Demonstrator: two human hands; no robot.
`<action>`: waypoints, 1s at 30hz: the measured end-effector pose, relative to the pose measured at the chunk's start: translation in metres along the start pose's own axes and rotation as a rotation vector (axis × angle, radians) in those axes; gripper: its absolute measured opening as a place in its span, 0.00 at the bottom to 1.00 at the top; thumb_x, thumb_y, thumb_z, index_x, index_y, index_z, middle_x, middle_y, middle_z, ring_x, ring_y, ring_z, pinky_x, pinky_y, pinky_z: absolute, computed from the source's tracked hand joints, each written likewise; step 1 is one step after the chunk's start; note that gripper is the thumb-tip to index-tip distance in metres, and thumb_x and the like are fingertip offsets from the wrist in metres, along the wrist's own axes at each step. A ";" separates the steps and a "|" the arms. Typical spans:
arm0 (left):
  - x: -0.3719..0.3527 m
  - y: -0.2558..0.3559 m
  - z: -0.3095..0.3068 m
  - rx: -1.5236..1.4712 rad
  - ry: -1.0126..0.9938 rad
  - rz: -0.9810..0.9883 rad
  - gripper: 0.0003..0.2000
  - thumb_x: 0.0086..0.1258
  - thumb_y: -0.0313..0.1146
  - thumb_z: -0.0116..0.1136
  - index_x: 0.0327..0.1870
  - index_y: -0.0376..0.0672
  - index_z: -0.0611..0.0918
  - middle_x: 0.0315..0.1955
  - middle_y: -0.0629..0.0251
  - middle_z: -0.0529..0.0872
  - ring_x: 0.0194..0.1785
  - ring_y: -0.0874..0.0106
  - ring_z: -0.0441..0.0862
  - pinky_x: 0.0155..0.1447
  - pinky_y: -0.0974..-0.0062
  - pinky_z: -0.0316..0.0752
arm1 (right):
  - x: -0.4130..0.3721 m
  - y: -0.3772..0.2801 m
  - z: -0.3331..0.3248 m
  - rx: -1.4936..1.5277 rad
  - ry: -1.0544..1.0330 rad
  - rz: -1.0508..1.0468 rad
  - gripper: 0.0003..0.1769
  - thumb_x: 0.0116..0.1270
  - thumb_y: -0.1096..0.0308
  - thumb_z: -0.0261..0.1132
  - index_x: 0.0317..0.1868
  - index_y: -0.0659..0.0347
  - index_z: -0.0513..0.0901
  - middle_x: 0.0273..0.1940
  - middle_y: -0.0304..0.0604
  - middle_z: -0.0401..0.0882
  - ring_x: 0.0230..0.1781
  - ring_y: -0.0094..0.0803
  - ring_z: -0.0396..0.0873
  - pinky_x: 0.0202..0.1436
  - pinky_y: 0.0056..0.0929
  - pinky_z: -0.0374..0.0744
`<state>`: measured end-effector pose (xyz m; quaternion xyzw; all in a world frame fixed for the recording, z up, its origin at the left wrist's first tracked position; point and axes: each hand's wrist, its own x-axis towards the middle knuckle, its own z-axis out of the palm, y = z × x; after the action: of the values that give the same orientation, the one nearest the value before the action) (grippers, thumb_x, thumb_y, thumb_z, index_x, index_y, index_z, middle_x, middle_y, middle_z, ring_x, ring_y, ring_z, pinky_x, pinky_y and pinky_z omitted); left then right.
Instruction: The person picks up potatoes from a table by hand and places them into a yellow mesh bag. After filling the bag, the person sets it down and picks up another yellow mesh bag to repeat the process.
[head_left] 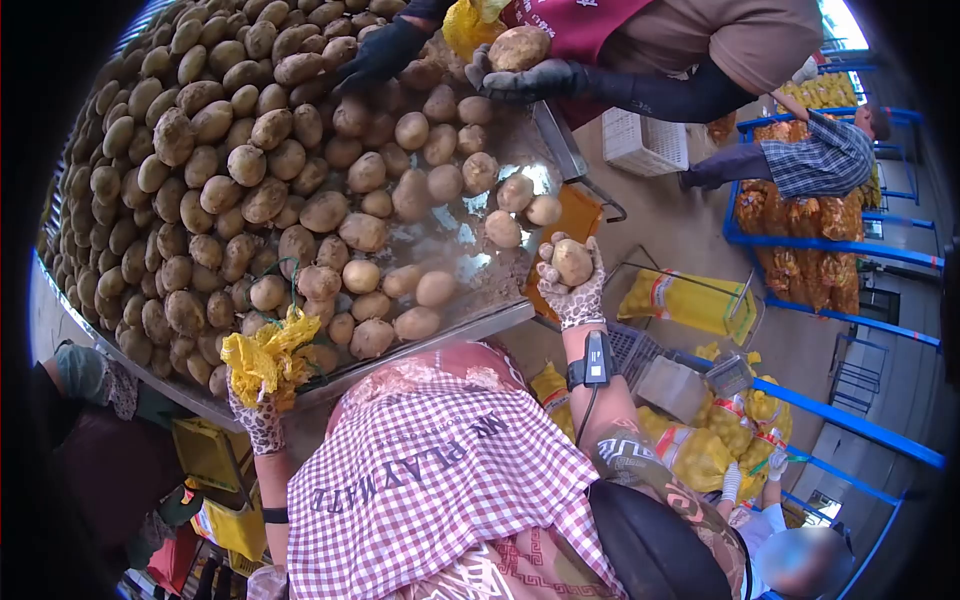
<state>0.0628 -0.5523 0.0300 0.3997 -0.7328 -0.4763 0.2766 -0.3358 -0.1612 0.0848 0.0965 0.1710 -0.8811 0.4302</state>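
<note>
My right hand [571, 285], in a patterned glove, is closed round a potato [573, 262] just off the right corner of the metal table [495, 318]. Crumpled yellow netting [270, 358] is gripped in my left hand [257, 408], at the table's near edge. A large heap of potatoes [270, 200] covers most of the table. A few loose potatoes [502, 229] lie near the table's right side, on its wet, shiny surface.
Across the table, a co-worker's gloved hands [530, 80] hold a potato and reach into the heap. A white crate [643, 142], a yellow sack on a frame [690, 302] and blue rails [850, 418] stand to the right. Other people are at both sides.
</note>
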 end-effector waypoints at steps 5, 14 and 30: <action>-0.002 -0.024 -0.009 0.000 -0.018 -0.058 0.32 0.61 0.33 0.67 0.65 0.36 0.68 0.60 0.58 0.74 0.61 0.67 0.73 0.66 0.68 0.66 | 0.003 -0.001 0.004 -0.291 -0.049 -0.140 0.21 0.60 0.56 0.67 0.48 0.60 0.77 0.44 0.52 0.77 0.40 0.45 0.79 0.33 0.35 0.77; 0.000 0.071 0.013 -0.619 0.249 -0.300 0.26 0.69 0.33 0.59 0.66 0.38 0.66 0.59 0.59 0.74 0.57 0.66 0.76 0.60 0.66 0.74 | 0.022 -0.025 -0.035 -1.599 0.558 -0.477 0.37 0.52 0.66 0.75 0.61 0.65 0.69 0.60 0.53 0.69 0.61 0.42 0.68 0.67 0.37 0.67; -0.033 0.056 -0.039 -0.612 0.649 -0.336 0.23 0.66 0.28 0.62 0.62 0.38 0.71 0.54 0.62 0.78 0.53 0.69 0.79 0.57 0.68 0.77 | 0.081 0.028 0.038 -2.798 0.398 -0.747 0.31 0.52 0.64 0.70 0.59 0.57 0.75 0.63 0.53 0.68 0.66 0.49 0.63 0.72 0.47 0.58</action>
<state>0.0929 -0.5303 0.0957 0.5409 -0.3596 -0.5591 0.5152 -0.3639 -0.2503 0.0885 -0.3229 0.9397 -0.0297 -0.1084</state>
